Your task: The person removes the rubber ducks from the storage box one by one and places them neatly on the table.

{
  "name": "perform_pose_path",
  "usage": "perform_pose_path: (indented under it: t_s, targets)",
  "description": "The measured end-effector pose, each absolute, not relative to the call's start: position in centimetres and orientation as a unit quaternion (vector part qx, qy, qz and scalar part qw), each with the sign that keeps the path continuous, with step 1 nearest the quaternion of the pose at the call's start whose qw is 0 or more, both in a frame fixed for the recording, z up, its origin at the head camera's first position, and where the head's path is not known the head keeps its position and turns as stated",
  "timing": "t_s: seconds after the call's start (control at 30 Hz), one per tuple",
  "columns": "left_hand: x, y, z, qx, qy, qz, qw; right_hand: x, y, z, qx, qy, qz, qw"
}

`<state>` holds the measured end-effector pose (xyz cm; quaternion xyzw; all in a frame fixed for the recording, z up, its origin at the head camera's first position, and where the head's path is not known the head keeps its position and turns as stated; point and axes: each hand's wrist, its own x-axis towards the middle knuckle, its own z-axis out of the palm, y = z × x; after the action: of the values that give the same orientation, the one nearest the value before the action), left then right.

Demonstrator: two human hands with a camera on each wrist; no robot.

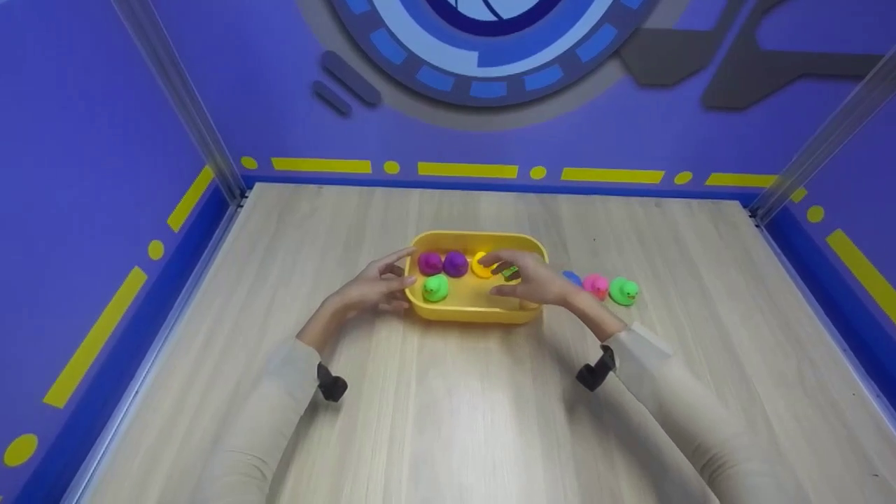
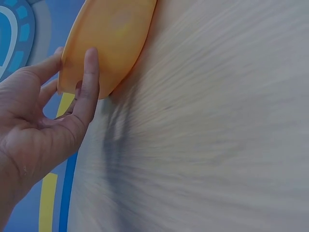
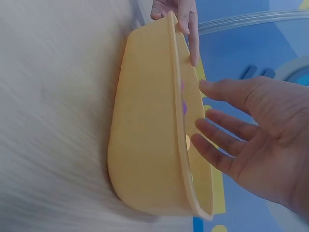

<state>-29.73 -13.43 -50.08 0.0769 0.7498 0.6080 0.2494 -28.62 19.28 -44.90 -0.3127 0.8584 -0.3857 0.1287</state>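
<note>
On the table (image 1: 448,420), my left hand (image 1: 374,283) rests extended fingers against the left end of a yellow tub (image 1: 476,316). Inside I see a magenta toy (image 1: 430,263), green duck (image 1: 435,288), purple toy (image 1: 456,264) and yellow toy (image 1: 481,265). My right hand (image 1: 533,280) hovers above the right half, fingers loosely parted. Further right sit a blue toy (image 1: 572,278), pink duck (image 1: 596,285) and another green duck (image 1: 624,291).

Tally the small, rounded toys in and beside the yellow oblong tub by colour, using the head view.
Green small rounded toys: 3, one mostly hidden
Purple or magenta toys: 2
Yellow toy: 1
Blue toy: 1, partly hidden
Pink toy: 1
Total visible: 8
</note>
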Motion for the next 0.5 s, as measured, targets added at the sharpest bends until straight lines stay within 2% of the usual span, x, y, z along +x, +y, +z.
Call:
perform_pose_path:
  t_s: [0.33, 0.5]
  targets:
    - [-29.8, -13.4, -50.0, 0.073, 0.739, 0.621, 0.250, -30.4, 16.2, -45.4, -0.334, 0.860, -0.336, 0.188]
    - [-29.7, -13.4, -50.1, 0.070, 0.735, 0.627, 0.250, -30.4, 14.4, -46.2, -0.348, 0.863, -0.317, 0.185]
